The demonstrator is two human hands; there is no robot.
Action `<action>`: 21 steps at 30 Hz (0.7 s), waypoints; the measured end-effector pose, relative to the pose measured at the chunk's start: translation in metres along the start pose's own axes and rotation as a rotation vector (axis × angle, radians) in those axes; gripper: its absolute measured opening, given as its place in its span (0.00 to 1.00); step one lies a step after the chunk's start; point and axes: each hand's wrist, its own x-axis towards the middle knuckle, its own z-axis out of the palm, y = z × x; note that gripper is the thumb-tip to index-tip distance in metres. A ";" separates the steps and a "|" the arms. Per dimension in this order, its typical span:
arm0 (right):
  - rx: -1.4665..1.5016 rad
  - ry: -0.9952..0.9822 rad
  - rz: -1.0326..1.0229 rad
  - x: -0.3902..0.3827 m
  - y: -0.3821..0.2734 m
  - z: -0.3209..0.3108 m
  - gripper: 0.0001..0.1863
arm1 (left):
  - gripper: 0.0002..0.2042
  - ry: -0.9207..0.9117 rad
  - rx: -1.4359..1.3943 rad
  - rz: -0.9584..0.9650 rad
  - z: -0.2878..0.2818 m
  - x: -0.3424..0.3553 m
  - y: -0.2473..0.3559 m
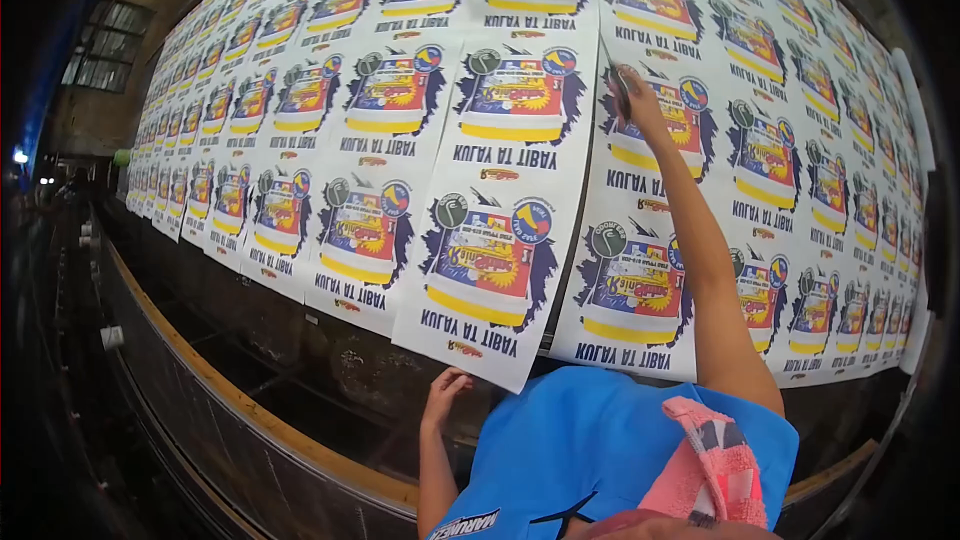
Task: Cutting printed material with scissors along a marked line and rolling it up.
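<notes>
A large white printed sheet [595,210] with repeated blue, red and yellow designs spreads in front of me. A long slit runs through it, leaving a strip [505,165] to the left whose near end hangs loose and lies askew. My right hand [640,105] reaches far over the sheet, closed on the dark handles of scissors [622,90]; their blades point away at the top of the slit. Close to my body, my left hand [447,396] has its curled fingers at the strip's near edge, seemingly pinching it. Its thumb is partly hidden.
More strips [340,220] lie side by side to the left, their near ends overhanging unevenly. A wooden-edged rail [240,420] curves along the near left. The sheet's far right side ends at a pale roll or bar [915,270]. A pink towel [705,460] hangs over my blue shirt.
</notes>
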 end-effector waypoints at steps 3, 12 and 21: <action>-0.138 -0.012 0.118 -0.105 -0.001 -0.016 0.28 | 0.14 -0.131 0.080 0.034 0.018 0.032 0.000; -0.128 0.032 0.395 -0.425 -0.056 -0.084 0.31 | 0.27 -0.598 -0.179 -0.076 0.133 0.030 -0.051; 0.154 -0.017 0.508 -0.701 -0.048 -0.085 0.27 | 0.35 -0.513 -0.134 -0.236 0.248 0.026 -0.094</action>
